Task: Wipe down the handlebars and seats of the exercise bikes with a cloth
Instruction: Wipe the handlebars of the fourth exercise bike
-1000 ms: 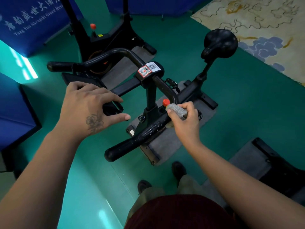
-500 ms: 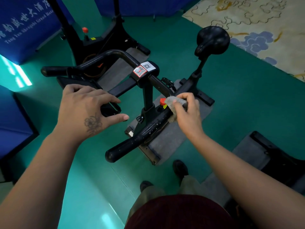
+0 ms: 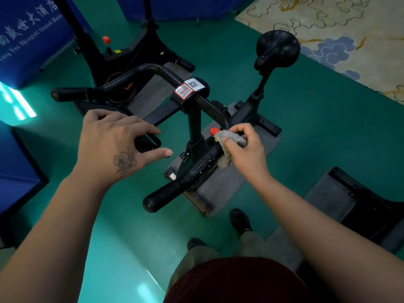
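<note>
At far left, a blue banner (image 3: pixel 26 36) with white lettering stands on the green floor (image 3: pixel 306 127). Left hand (image 3: pixel 113 145): fingers spread and loosely bent, holding nothing, poised over the floor beside the handlebar (image 3: pixel 153 72); contact with any part cannot be determined. One handlebar is fully visible, a black U-shaped tube with two ends: the far end (image 3: pixel 65 95) points left, and the near end (image 3: pixel 166 196), speckled with droplets, points toward the person. Two QR stickers (image 3: pixel 189 88) sit on the centre clamp. Two red knobs are in view: one (image 3: pixel 106 39) on the rear bike (image 3: pixel 131 51), one (image 3: pixel 214 131) just left of the cloth (image 3: pixel 229 145). One grey cloth is present. Right hand (image 3: pixel 242 147): fingers and thumb curled around the cloth, which is wrapped over the near arm of the handlebar just below its bend, with a loose corner hanging below the thumb. One black seat (image 3: pixel 277 49) stands on its post to the upper right, well apart from both hands. A patterned carpet (image 3: pixel 349 29) occupies the upper-right corner. Two shoes (image 3: pixel 240 221) show at the bottom.
</note>
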`<move>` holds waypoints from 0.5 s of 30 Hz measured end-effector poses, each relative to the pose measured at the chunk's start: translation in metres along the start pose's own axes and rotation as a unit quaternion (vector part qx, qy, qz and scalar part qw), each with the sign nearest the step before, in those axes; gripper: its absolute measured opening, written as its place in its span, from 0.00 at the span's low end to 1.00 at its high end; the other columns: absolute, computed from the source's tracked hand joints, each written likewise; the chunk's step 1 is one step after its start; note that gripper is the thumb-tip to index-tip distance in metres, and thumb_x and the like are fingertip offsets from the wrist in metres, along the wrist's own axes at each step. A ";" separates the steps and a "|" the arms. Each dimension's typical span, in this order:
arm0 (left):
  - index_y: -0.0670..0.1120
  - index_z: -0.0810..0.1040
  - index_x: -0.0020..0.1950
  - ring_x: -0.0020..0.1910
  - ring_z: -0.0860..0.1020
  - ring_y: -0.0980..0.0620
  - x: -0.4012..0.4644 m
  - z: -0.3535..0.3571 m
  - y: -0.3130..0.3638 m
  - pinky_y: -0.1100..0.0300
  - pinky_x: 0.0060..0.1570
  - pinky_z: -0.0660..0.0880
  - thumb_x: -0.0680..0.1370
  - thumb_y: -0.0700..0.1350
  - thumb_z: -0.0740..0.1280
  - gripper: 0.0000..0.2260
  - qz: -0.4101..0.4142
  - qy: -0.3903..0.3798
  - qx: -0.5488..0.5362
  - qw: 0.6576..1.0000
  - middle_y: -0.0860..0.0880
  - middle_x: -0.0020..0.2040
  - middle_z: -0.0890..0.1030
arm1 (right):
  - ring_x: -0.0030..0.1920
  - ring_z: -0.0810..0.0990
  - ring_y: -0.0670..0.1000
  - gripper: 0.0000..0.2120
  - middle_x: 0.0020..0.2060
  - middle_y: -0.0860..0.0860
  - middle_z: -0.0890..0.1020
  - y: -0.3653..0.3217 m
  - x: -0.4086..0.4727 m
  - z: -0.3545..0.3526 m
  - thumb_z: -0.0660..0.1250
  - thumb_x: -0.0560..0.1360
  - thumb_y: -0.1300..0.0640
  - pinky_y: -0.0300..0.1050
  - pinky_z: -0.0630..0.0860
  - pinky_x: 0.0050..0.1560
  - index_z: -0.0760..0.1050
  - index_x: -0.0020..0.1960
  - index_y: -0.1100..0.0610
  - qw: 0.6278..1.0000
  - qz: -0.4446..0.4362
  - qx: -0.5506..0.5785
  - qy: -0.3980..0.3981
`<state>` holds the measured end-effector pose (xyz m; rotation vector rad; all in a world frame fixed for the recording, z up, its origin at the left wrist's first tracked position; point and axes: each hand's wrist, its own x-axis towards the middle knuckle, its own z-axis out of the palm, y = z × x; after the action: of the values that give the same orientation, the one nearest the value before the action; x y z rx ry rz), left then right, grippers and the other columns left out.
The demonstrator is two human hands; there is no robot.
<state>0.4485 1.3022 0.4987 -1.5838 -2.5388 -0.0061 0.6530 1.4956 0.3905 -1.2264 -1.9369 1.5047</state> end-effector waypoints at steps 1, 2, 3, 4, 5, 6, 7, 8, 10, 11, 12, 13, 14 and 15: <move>0.60 0.85 0.58 0.58 0.82 0.49 0.000 0.000 0.000 0.45 0.62 0.66 0.73 0.81 0.57 0.32 0.000 0.002 0.000 1.000 0.58 0.56 0.87 | 0.49 0.80 0.48 0.09 0.54 0.50 0.78 0.000 0.001 0.000 0.71 0.73 0.44 0.51 0.80 0.50 0.75 0.52 0.39 1.000 0.001 -0.001 0.002; 0.60 0.85 0.58 0.58 0.82 0.49 -0.001 0.000 0.000 0.45 0.62 0.67 0.73 0.81 0.57 0.32 0.001 0.004 -0.001 1.000 0.58 0.56 0.87 | 0.49 0.79 0.45 0.09 0.54 0.50 0.78 0.000 0.000 0.000 0.71 0.74 0.45 0.47 0.79 0.50 0.76 0.52 0.39 1.000 0.001 0.001 0.005; 0.60 0.85 0.58 0.58 0.82 0.49 -0.001 0.001 0.000 0.44 0.62 0.67 0.73 0.81 0.58 0.32 0.002 0.007 -0.003 1.000 0.58 0.55 0.87 | 0.49 0.78 0.41 0.08 0.55 0.50 0.77 0.001 -0.002 0.001 0.72 0.76 0.47 0.40 0.76 0.49 0.76 0.53 0.40 1.000 0.000 0.004 0.007; 0.60 0.85 0.58 0.58 0.82 0.49 -0.001 0.001 0.000 0.44 0.62 0.67 0.73 0.81 0.58 0.32 0.003 0.008 -0.005 1.000 0.58 0.55 0.87 | 0.48 0.76 0.36 0.08 0.55 0.50 0.76 0.002 -0.004 0.002 0.72 0.77 0.49 0.32 0.72 0.46 0.77 0.54 0.41 1.000 0.001 0.006 0.010; 0.60 0.85 0.57 0.58 0.82 0.49 -0.001 0.001 0.000 0.44 0.62 0.67 0.73 0.81 0.58 0.31 0.004 0.009 -0.006 1.000 0.58 0.55 0.87 | 0.46 0.75 0.33 0.08 0.54 0.51 0.76 0.003 -0.008 0.003 0.73 0.78 0.51 0.27 0.69 0.43 0.78 0.54 0.43 1.000 0.002 0.008 0.015; 0.60 0.85 0.57 0.57 0.82 0.49 -0.002 0.001 -0.001 0.44 0.62 0.67 0.73 0.81 0.58 0.31 0.004 0.011 -0.008 1.000 0.58 0.55 0.87 | 0.45 0.74 0.30 0.07 0.54 0.51 0.75 0.003 -0.012 0.006 0.73 0.78 0.53 0.24 0.68 0.41 0.78 0.54 0.45 1.000 0.002 0.011 0.020; 0.60 0.85 0.57 0.57 0.82 0.50 -0.001 0.001 -0.001 0.44 0.62 0.67 0.73 0.81 0.58 0.31 0.004 0.013 -0.010 1.000 0.58 0.55 0.87 | 0.44 0.74 0.29 0.07 0.54 0.52 0.75 0.004 -0.018 0.009 0.73 0.78 0.54 0.23 0.68 0.40 0.78 0.54 0.46 1.000 -0.001 0.015 0.023; 0.60 0.85 0.57 0.57 0.82 0.50 -0.002 0.001 -0.001 0.44 0.62 0.67 0.73 0.81 0.58 0.31 0.004 0.014 -0.011 1.000 0.58 0.55 0.87 | 0.44 0.74 0.30 0.07 0.54 0.52 0.75 0.006 -0.024 0.012 0.73 0.78 0.54 0.23 0.68 0.40 0.78 0.54 0.46 1.000 -0.005 0.018 0.022; 0.60 0.85 0.57 0.57 0.82 0.50 -0.002 0.001 -0.001 0.45 0.62 0.67 0.73 0.81 0.57 0.32 0.004 0.015 -0.010 1.000 0.58 0.55 0.87 | 0.46 0.75 0.33 0.07 0.54 0.50 0.76 0.008 -0.033 0.018 0.73 0.78 0.53 0.25 0.69 0.41 0.78 0.53 0.44 1.000 -0.012 0.020 0.011; 0.60 0.85 0.57 0.57 0.82 0.50 -0.002 0.001 -0.001 0.45 0.62 0.67 0.73 0.81 0.57 0.32 0.004 0.015 -0.008 1.000 0.58 0.55 0.87 | 0.47 0.75 0.35 0.08 0.54 0.49 0.76 0.010 -0.035 0.020 0.73 0.78 0.52 0.25 0.69 0.41 0.77 0.53 0.43 1.000 -0.013 0.019 0.007; 0.60 0.85 0.57 0.57 0.82 0.50 -0.002 0.001 -0.001 0.45 0.62 0.66 0.73 0.81 0.57 0.32 0.005 0.015 -0.008 1.000 0.58 0.55 0.87 | 0.48 0.75 0.36 0.08 0.54 0.49 0.76 0.011 -0.035 0.021 0.73 0.77 0.52 0.25 0.69 0.41 0.77 0.53 0.42 1.000 -0.012 0.018 0.002; 0.60 0.85 0.57 0.57 0.82 0.50 -0.002 0.001 -0.001 0.45 0.62 0.66 0.73 0.81 0.57 0.32 0.006 0.015 -0.008 1.000 0.58 0.55 0.87 | 0.48 0.76 0.37 0.08 0.54 0.48 0.76 0.012 -0.034 0.020 0.73 0.77 0.51 0.26 0.69 0.41 0.77 0.53 0.42 1.000 -0.010 0.018 -0.003; 0.60 0.85 0.57 0.57 0.82 0.50 -0.002 0.001 -0.001 0.45 0.62 0.66 0.73 0.82 0.57 0.32 0.006 0.014 -0.008 1.000 0.58 0.55 0.87 | 0.48 0.76 0.37 0.07 0.54 0.48 0.76 0.011 -0.031 0.018 0.74 0.77 0.51 0.27 0.69 0.41 0.78 0.53 0.42 1.000 -0.010 0.017 -0.004; 0.60 0.85 0.58 0.58 0.82 0.50 -0.002 0.001 -0.002 0.45 0.62 0.66 0.73 0.82 0.57 0.32 0.006 0.013 -0.008 1.000 0.59 0.55 0.87 | 0.48 0.76 0.36 0.07 0.54 0.49 0.76 0.011 -0.027 0.015 0.74 0.77 0.51 0.27 0.69 0.41 0.78 0.53 0.43 1.000 -0.013 0.014 -0.001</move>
<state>0.4476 1.3001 0.4973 -1.5950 -2.5168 -0.0456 0.6610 1.4652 0.3807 -1.1849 -1.9193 1.5157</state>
